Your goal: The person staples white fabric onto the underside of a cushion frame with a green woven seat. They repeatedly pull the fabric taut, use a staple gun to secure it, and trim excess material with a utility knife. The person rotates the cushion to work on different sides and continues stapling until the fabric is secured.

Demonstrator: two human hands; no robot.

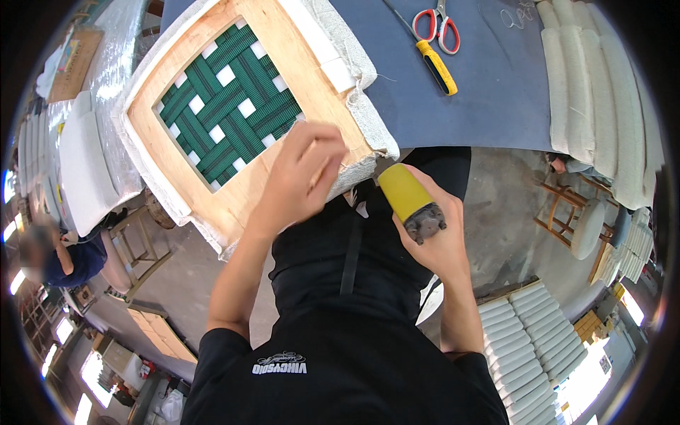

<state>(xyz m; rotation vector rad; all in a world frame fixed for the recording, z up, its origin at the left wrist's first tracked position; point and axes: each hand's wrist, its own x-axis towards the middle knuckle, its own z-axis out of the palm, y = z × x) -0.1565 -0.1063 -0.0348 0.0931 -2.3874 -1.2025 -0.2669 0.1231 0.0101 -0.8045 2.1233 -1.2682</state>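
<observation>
A wooden seat frame (152, 120) lies at the table's near edge, its opening crossed by woven green webbing (230, 88). Pale fabric (343, 42) is wrapped around its sides and folded onto the wood. My left hand (301, 173) hovers over the frame's near right corner, slightly blurred, fingers loosely bent and apart, with nothing visible in them. To the right, just off that corner, my right hand (443, 219) is wrapped around what looks like a yellow staple gun (405, 193) with a worn dark end cap. Its nose and handle are hidden.
On the blue-grey table (489, 92) lie red-handled scissors (448, 35) and a yellow-handled screwdriver (435, 67). Stacked pale cushions (591, 78) line the right side; more cushions (531, 340) stand behind right. A wooden stool (567, 209) is at the right. Another person (78, 258) sits far left.
</observation>
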